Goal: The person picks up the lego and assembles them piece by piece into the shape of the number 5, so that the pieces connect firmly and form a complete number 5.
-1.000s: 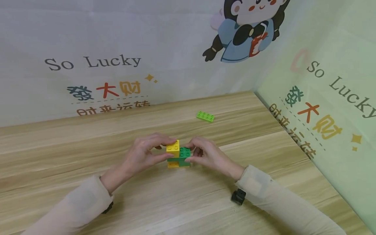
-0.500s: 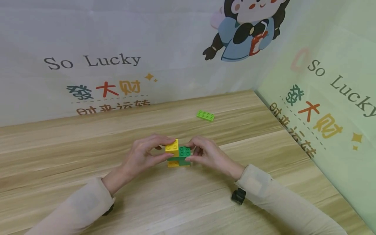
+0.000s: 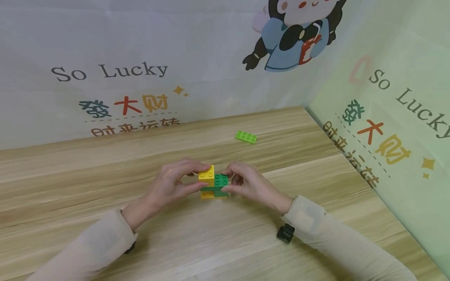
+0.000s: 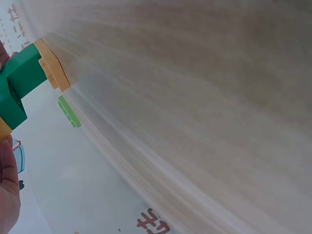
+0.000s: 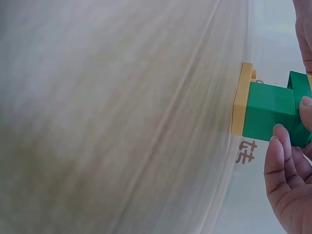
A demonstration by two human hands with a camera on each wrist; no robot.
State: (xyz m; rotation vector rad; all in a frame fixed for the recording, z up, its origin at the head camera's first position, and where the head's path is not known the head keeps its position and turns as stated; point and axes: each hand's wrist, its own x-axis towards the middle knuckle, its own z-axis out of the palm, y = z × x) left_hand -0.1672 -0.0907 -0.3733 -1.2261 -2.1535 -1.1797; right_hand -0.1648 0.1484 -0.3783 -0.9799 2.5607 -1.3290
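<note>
A small tower of toy building bricks stands on the table between the hands. Its base is a flat orange-yellow plate [image 5: 242, 105]. A green brick [image 5: 269, 109] rises from that plate, and a wider green brick [image 3: 221, 180] lies across it. On the left half of the wider one sits a yellow brick [image 3: 206, 176]. The left hand [image 3: 168, 182] pinches the yellow brick between thumb and fingers. From the other side, the right hand [image 3: 249, 182] grips the right end of the wider green brick. Whether the yellow brick is pressed fully down cannot be told.
A flat light-green studded plate [image 3: 245, 137] lies farther back on the wooden table [image 3: 197, 242]. Printed white cloth [image 3: 116, 35] hangs behind the table and along its right side. A small black camera [image 3: 286, 233] is strapped under the right sleeve.
The yellow brick shifted slightly left, then back right, in the left hand. The right hand keeps its hold on the green brick. The whole head view has shifted up a little.
</note>
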